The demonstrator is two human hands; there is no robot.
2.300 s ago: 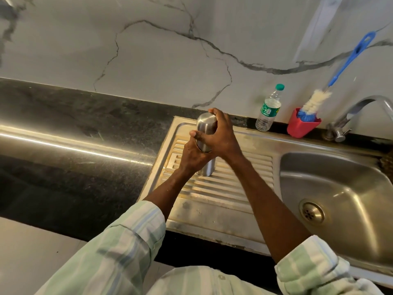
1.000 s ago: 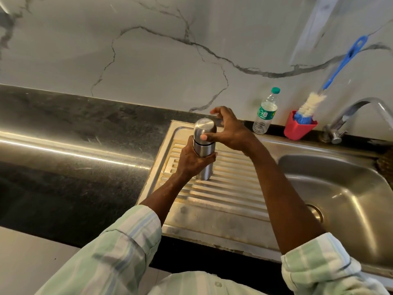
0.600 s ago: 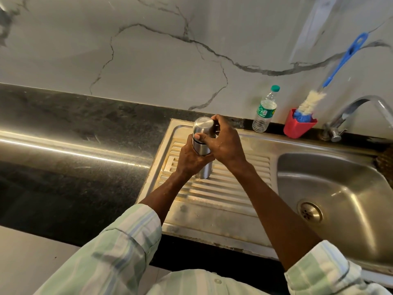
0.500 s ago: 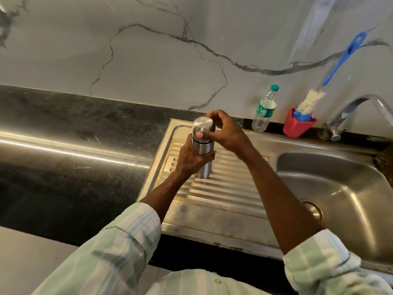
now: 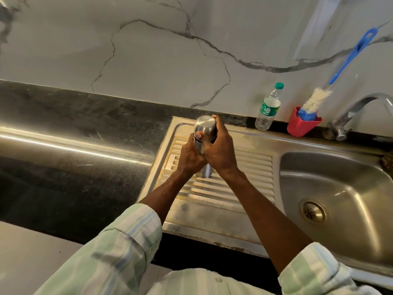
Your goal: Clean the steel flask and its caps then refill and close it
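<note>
In the head view, the upright cylindrical steel flask (image 5: 203, 143) stood at centre frame on the ribbed steel draining board (image 5: 244, 167) of the sink. The left hand (image 5: 190, 156) was wrapped round its body, and the right hand (image 5: 219, 152) was curled over its rounded steel outer cap (image 5: 204, 126), thumb across the seam.

The step looked like turning that cap, though tightening or loosening could not be told. To do it well, the left hand should pin the body firmly down on the board while the right turns squarely about the flask's axis, since wet steel would likely slip.

Counted: one flask, one cap showing, two hands. At upper right stood one clear plastic water bottle with a green lid (image 5: 268, 107), one red holder (image 5: 303, 124), one blue-handled bottle brush (image 5: 342, 67) and one chrome tap (image 5: 357, 111); at left, one dark stone worktop (image 5: 74, 128).
</note>
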